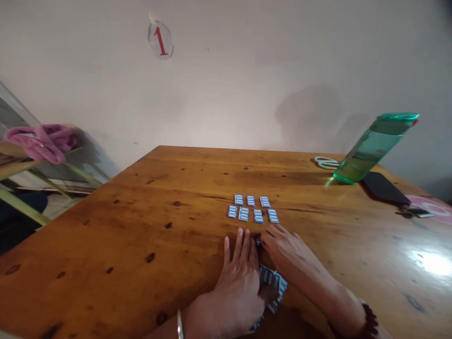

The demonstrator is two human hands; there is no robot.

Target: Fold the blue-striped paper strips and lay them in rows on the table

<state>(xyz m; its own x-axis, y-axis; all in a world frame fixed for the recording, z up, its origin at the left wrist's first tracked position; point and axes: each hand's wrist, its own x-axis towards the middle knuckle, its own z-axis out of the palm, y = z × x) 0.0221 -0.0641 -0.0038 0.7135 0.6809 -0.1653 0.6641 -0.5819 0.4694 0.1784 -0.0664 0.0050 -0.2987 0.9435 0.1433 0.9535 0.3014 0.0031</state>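
Observation:
My left hand [238, 280] lies palm down on the table with its fingers stretched out. Its thumb rests over a loose bunch of blue-and-white striped cards [281, 285], partly hidden beneath the hand. Close beside it, my right hand [284, 248] has its fingers bent and drawn together near a small dark spot by the left fingertips; what they pinch, if anything, I cannot make out. Just beyond both hands, several small striped cards lie spaced out in two rows, among them a back-row card [250, 201] and a front-row card [258, 216].
On the right of the wooden table [141, 221] a green bottle [374, 148] leans at a slant beside a dark flat case [384, 188]. A white cable [326, 163], keys [409, 212] and a pink disc [436, 209] are nearby. Pink cloth [44, 141] sits off to the left.

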